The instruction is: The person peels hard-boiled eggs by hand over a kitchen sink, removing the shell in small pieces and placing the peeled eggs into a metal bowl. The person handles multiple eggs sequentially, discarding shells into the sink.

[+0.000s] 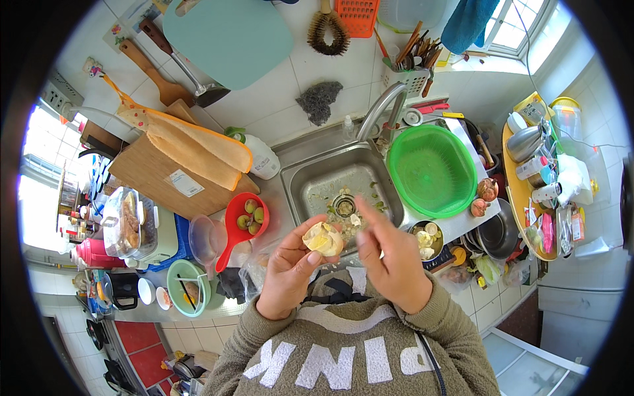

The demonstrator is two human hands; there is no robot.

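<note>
A pale yellow, partly peeled piece of fruit or vegetable [323, 238] is held in my left hand [292, 267], between the thumb and fingers; its exact kind is unclear. Close to its right, my right hand [391, 257] is raised with the index finger extended and blurred, and I see nothing held in it. Beyond both hands lies the stainless steel sink [317, 185], with peel scraps scattered over its bottom and around the drain [344, 205]. To the right of my right hand, a metal bowl [440, 247] holds pale yellow pieces [425, 239].
A green plastic basin [431, 171] stands right of the sink under the faucet [379, 111]. Two onions [487, 189] sit beside it. On the left are a red strainer [267, 215] with green fruits, a clear plastic cup [204, 237], and a wooden board [168, 168].
</note>
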